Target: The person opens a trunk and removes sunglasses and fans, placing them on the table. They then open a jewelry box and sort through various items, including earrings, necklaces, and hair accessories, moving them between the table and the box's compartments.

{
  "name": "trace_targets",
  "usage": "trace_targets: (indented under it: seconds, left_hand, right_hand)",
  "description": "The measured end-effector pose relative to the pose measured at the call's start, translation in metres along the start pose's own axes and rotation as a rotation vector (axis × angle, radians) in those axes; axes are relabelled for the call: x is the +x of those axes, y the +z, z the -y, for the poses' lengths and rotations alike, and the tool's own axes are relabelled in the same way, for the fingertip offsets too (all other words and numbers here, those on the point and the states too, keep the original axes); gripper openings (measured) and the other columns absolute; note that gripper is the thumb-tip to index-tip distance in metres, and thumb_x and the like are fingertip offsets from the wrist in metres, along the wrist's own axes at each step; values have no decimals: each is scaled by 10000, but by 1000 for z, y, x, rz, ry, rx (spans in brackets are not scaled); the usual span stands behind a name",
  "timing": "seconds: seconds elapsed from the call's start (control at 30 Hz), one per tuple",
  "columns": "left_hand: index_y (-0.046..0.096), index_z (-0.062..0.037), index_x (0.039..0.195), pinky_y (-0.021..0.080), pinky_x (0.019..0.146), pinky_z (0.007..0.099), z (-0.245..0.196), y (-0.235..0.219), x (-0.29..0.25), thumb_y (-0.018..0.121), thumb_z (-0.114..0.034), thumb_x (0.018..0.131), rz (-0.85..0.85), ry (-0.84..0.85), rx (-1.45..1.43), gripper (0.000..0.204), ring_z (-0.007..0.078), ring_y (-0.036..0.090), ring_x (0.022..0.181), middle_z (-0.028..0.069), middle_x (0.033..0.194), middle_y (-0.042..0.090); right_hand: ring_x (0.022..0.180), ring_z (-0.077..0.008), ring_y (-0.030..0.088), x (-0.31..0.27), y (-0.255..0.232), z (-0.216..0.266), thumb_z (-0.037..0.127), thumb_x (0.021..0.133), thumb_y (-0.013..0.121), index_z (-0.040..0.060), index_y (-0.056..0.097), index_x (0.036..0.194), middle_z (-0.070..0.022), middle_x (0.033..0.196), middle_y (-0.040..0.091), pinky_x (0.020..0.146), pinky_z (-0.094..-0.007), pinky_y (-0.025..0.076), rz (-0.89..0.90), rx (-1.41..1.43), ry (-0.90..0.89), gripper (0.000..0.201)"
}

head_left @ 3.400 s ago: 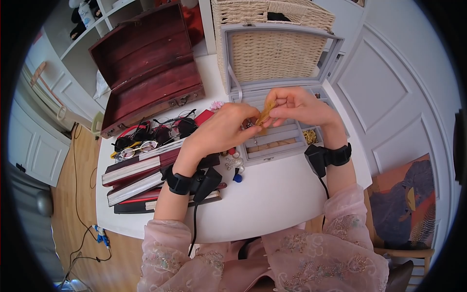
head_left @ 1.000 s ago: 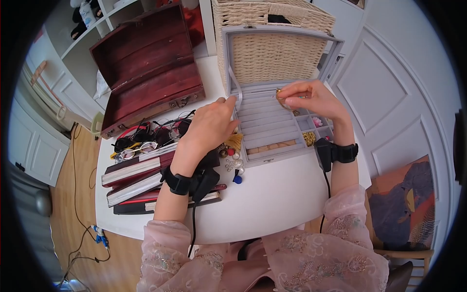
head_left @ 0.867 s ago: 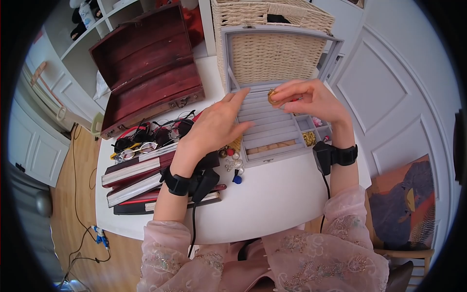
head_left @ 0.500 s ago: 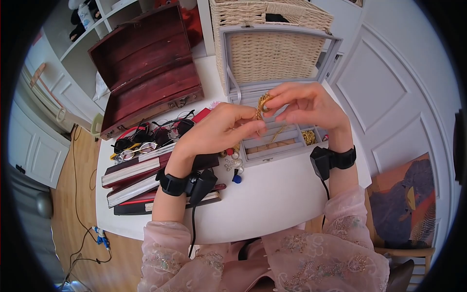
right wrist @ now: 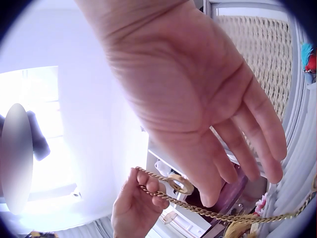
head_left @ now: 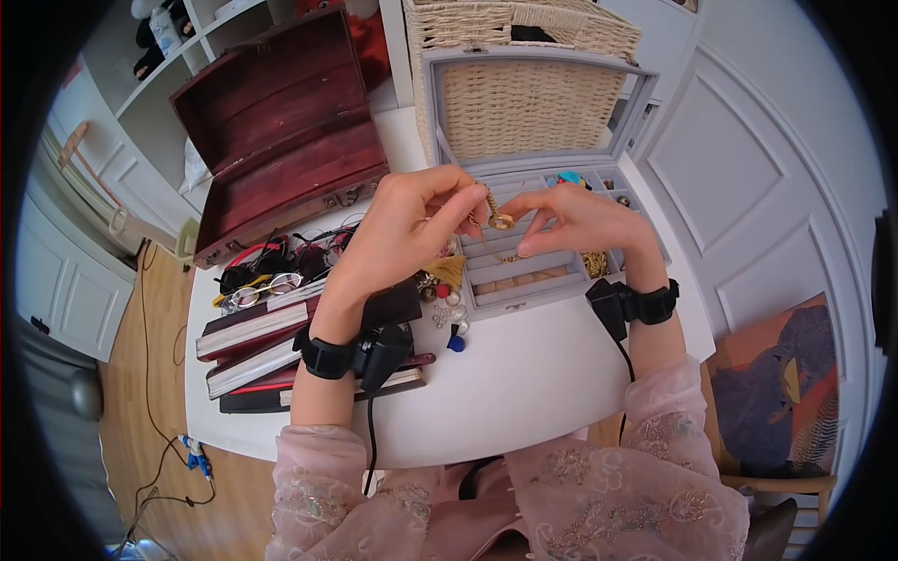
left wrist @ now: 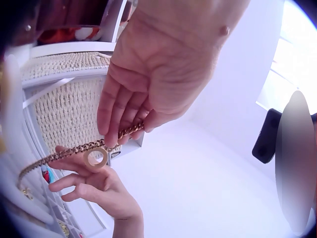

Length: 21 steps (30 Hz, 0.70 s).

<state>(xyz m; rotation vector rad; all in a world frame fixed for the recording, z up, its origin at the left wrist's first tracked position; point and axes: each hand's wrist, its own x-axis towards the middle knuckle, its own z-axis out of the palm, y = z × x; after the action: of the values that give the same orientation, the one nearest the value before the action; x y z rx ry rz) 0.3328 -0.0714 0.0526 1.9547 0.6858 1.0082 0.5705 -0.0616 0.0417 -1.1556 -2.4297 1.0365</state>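
My left hand (head_left: 407, 224) pinches a gold chain (head_left: 493, 199) between thumb and fingers over the grey jewellery box (head_left: 533, 301). A round gold ring (left wrist: 95, 157) hangs on the chain near those fingertips, and the rest of the chain (right wrist: 218, 216) droops toward the box's padded rows. My right hand (head_left: 585, 220) is beside the ring, fingers loosely bent and apart, gripping nothing. In the right wrist view its fingers (right wrist: 242, 148) spread above the chain. The box lies with its lid up; gold chain (head_left: 596, 264) fills one small compartment.
Left of the box lie a yellow tassel (head_left: 447, 271), small beaded trinkets and a blue piece (head_left: 456, 343). Several books (head_left: 253, 327) and glasses (head_left: 281, 282) are stacked further left. Behind stand an open dark red case (head_left: 290, 150) and a wicker basket (head_left: 552, 23).
The tassel piece, earlier between both hands, lies left of the box. The right hand brought the bunched gold chain to the left hand and has released it; the left holds it, partly hanging.
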Motion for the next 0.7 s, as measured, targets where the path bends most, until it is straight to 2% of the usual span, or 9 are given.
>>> trace_targets:
  seconds: [0.1, 0.13, 0.17, 0.3, 0.5, 0.53, 0.57, 0.6, 0.7]
  left_hand:
    - [601, 61, 858, 531, 646, 263, -7, 2, -2, 539, -123, 918, -16, 12, -42, 204, 125, 649, 719, 79, 740, 641]
    - [601, 61, 858, 531, 646, 263, -10, 2, -2, 539, -123, 918, -15, 11, -41, 204, 125, 649, 719, 79, 740, 641]
    - [599, 61, 889, 527, 674, 256, -12, 2, -3, 510, -122, 937, 10, 25, -23, 209, 126, 643, 751, 80, 796, 643]
    - [598, 60, 961, 523, 749, 259, -7, 2, -2, 474, -115, 957, -8, 81, 3, 215, 136, 635, 846, 99, 916, 653]
    - [593, 66, 986, 529, 792, 285, -9, -2, -3, 461, -92, 958, -71, 90, 38, 208, 162, 627, 916, 120, 979, 651]
    - [593, 66, 986, 529, 792, 285, -7, -1, -1, 461, -92, 958, -71, 90, 37, 208, 162, 627, 916, 120, 979, 651]
    - [611, 59, 951, 519, 729, 261, -4, 2, 0, 505, -104, 934, -156, 127, -47, 195, 128, 624, 821, 106, 888, 662]
    - [629, 51, 916, 509, 665, 237, -2, 3, 2, 550, -116, 910, -241, 165, -132, 185, 94, 622, 725, 91, 796, 672]
    - [633, 57, 904, 503, 642, 235, 1, -3, 1, 569, -138, 900, -231, 90, -64, 206, 88, 612, 703, 89, 785, 669]
  right_hand:
    - [884, -192, 659, 2, 3, 4, 254, 807, 701, 7, 527, 1214, -100, 1107, 618, 778, -308, 529, 23, -16, 16, 507]
    - [879, -210, 660, 4, 5, 2, 277, 791, 705, 0, 536, 1209, -138, 1115, 617, 771, -313, 526, 57, 5, 2, 529]
    - [873, -229, 661, 5, 7, 1, 299, 775, 710, -7, 546, 1203, -176, 1124, 616, 765, -317, 523, 91, 26, -11, 551]
    - [853, -230, 664, 6, 10, 5, 288, 784, 699, -9, 568, 1172, -164, 1082, 633, 753, -321, 526, 85, 14, -78, 506]
    - [768, -177, 659, 5, 7, 7, 277, 807, 685, -27, 642, 953, -118, 942, 667, 704, -286, 527, 133, 132, -121, 340]
    - [784, -153, 657, 4, 6, 8, 228, 827, 674, -30, 637, 959, -99, 911, 665, 704, -267, 527, 111, 184, -34, 292]
    - [800, -129, 655, 4, 4, 9, 179, 848, 663, -33, 632, 965, -81, 880, 663, 705, -249, 528, 89, 236, 53, 244]
    - [800, -129, 655, 3, 4, 9, 179, 848, 663, -33, 632, 965, -81, 880, 663, 705, -249, 528, 89, 236, 53, 244]
    - [787, -121, 654, 2, 4, 11, 148, 868, 636, -35, 630, 935, -78, 860, 660, 685, -237, 529, -43, 268, 69, 195]
